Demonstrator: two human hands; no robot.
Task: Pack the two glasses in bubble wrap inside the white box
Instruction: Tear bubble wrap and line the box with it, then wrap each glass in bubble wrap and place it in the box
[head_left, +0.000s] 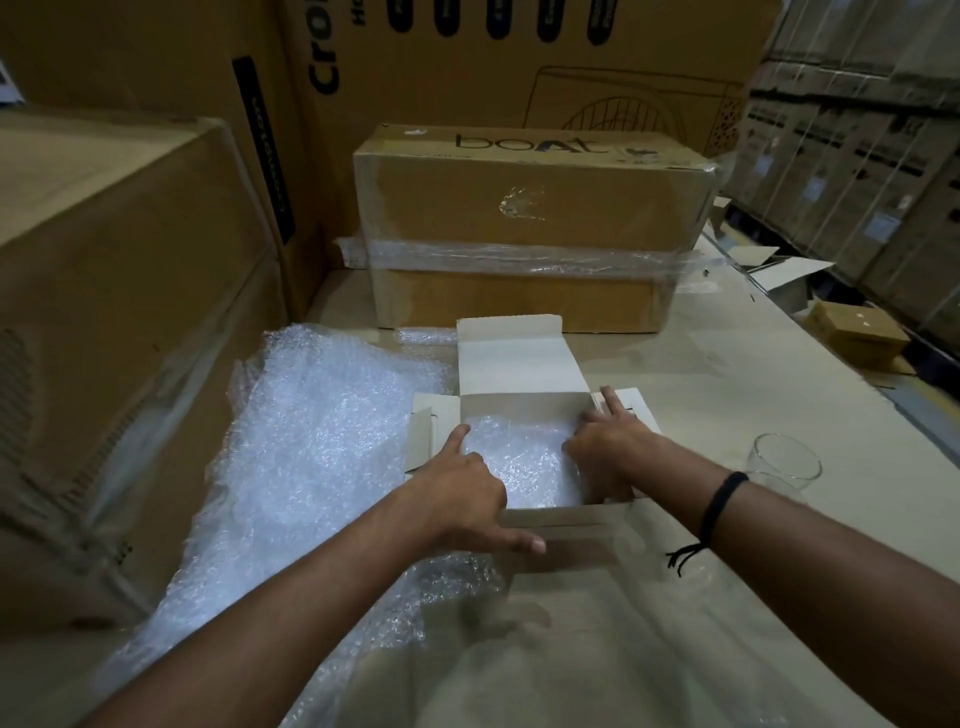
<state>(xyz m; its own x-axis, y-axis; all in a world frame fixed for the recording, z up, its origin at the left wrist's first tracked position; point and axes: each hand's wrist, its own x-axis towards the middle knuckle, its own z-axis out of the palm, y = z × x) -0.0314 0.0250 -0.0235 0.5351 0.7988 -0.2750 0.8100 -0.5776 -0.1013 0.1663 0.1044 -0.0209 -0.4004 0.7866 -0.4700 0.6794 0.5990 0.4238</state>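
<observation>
There is 1 view, from a head-worn wide-angle camera that looks forward and steeply down over both forearms. It sits close above the work surface (727, 405), so the white box (566, 517) with its raised lid lies near the centre of the frame. The left hand (457, 491) and right hand (605, 449) enter from the bottom edge. Straight lines bow toward the edges, as on the stacked cardboard cartons (119, 291) at left. Farther ahead, a taped carton (524, 228) faces the lens.

Dim, yellowish indoor light. Pale glare sits on the bubble wrap sheet (317, 441). Edges bow from the wide lens; the near foreground is soft.
</observation>
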